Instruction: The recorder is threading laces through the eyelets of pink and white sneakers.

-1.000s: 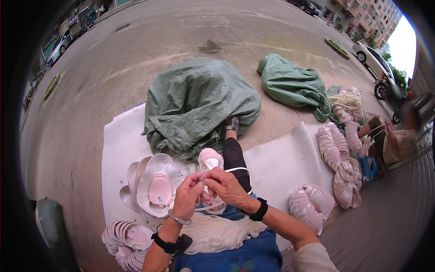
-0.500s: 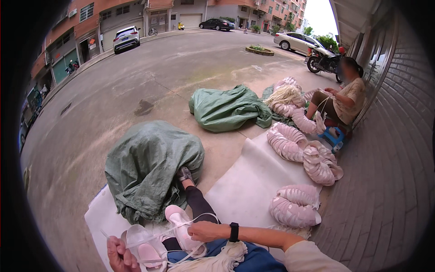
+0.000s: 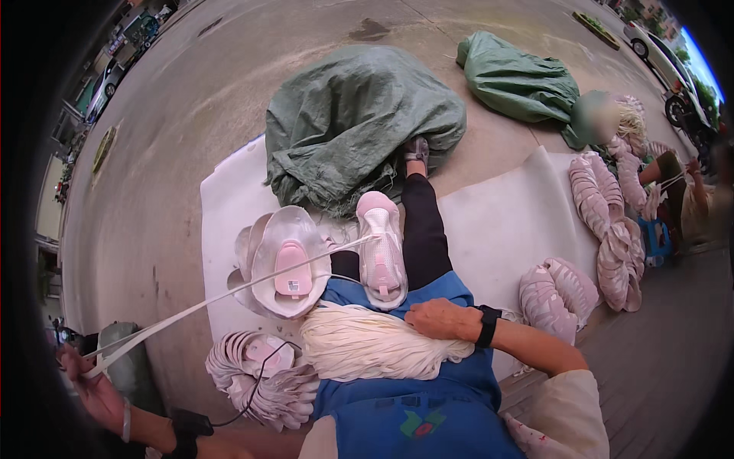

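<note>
A pink and white shoe upper [image 3: 381,264] lies between my knees, its toe pointing away from me. From its lacing area a white shoelace [image 3: 222,296] stretches taut down to the far left, where my left hand [image 3: 84,379] grips it with fingers wrapped around. Close by the heel, my right hand [image 3: 442,318] rests at the edge of a thick bundle of cream laces [image 3: 382,344] across my lap. Its fingers are curled, and what they hold, if anything, is hidden. Left of the shoe upper stand several nested pale uppers [image 3: 294,275] with pink insides.
A green sack [image 3: 363,115] covers the ground beyond my foot; another green sack [image 3: 520,76] lies farther right. More coiled uppers [image 3: 558,294] rest on the white sheet [image 3: 505,222]. A black cable [image 3: 260,375] crosses the uppers at lower left. Another person [image 3: 692,199] sits at right.
My left hand has swung out to the far left, drawing the lace long and tight. My right hand has left the shoe upper for my lap. The view has tilted downward.
</note>
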A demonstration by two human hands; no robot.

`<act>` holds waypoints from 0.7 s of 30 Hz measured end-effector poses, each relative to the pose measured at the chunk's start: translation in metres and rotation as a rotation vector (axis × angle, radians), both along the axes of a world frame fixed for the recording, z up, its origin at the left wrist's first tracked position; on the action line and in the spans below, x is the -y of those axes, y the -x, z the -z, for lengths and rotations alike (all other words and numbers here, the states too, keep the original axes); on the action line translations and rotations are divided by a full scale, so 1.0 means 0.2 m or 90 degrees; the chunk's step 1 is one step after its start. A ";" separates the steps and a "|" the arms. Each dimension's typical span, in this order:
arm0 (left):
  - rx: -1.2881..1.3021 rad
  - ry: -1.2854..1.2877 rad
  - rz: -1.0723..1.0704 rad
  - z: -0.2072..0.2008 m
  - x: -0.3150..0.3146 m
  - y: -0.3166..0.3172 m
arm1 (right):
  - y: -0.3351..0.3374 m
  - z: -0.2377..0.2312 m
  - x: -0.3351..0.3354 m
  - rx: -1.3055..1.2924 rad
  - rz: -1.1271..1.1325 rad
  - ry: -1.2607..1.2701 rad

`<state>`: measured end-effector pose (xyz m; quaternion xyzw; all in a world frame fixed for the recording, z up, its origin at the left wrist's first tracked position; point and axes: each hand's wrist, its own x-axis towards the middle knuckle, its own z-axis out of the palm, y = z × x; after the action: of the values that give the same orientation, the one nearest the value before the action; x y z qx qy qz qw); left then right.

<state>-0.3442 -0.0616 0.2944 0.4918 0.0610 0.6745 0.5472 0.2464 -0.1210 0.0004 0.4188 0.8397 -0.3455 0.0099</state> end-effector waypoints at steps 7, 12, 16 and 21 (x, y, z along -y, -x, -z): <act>-0.276 0.122 -0.249 0.38 -0.08 -1.06 | 0.01 -0.43 -0.25 -0.325 0.177 -0.128; -0.519 0.259 -0.020 0.69 -0.06 -1.73 | 0.14 -0.72 -0.27 -0.489 0.313 -0.202; -0.622 0.076 -0.066 0.79 -0.07 -1.93 | 0.22 -0.73 -0.28 -0.554 0.370 -0.276; -0.640 -0.010 -0.130 0.83 -0.07 -1.98 | 0.21 -0.71 -0.28 -0.528 0.375 -0.295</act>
<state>0.0510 -0.0473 0.1279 0.7509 0.3591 0.4051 0.3782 0.2040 -0.0642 0.1419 0.4561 0.6747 -0.2756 -0.5107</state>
